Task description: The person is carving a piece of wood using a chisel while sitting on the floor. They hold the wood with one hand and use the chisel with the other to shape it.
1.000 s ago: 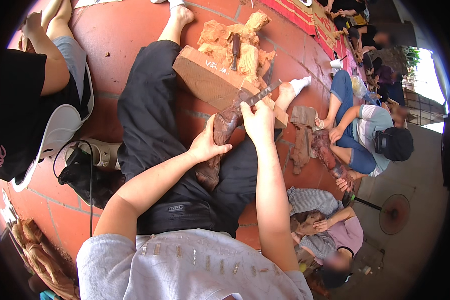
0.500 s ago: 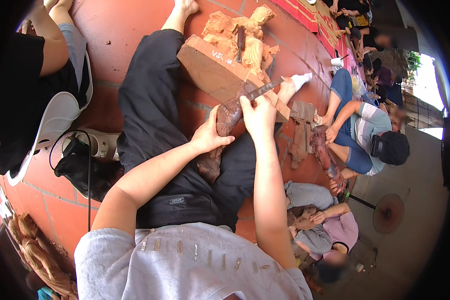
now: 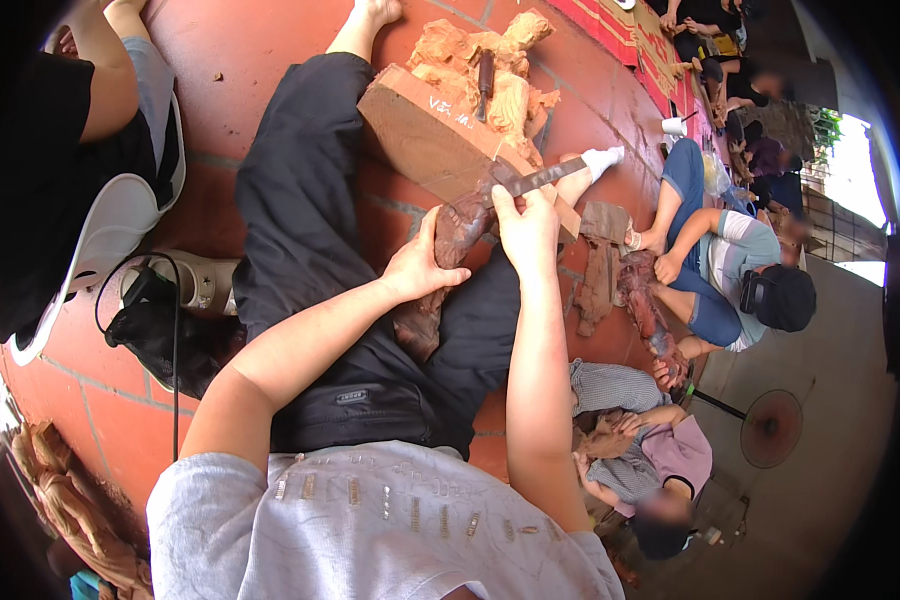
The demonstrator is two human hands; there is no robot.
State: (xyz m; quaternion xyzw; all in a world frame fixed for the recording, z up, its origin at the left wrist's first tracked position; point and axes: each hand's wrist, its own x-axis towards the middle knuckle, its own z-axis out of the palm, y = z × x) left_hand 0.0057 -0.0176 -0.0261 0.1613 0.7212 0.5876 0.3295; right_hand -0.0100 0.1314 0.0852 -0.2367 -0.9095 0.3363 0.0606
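A dark reddish-brown wood carving (image 3: 457, 232) slants up from my lap, its far end by the edge of a large wooden block (image 3: 420, 130). My left hand (image 3: 418, 268) is wrapped round the carving's middle, thumb stretched along the near side. In my right hand (image 3: 527, 225), a long flat brown strip (image 3: 548, 177) that looks like sandpaper is pinched between thumb and fingers. It lies across the carving's far end, and its free end sticks out to the right. Just where the strip touches the wood is hidden by my right fingers.
Atop the block lie a lighter carving (image 3: 515, 100) and a dark-handled tool (image 3: 485, 85). Wood pieces (image 3: 600, 265) lie on the tiles to the right. Co-workers (image 3: 740, 265) sit at the right with carvings, near a fan (image 3: 772, 428). Another person (image 3: 40, 180) is at the left.
My right hand has shifted slightly right, and the strip has turned to show more of its flat face. My left hand keeps its hold on the carving.
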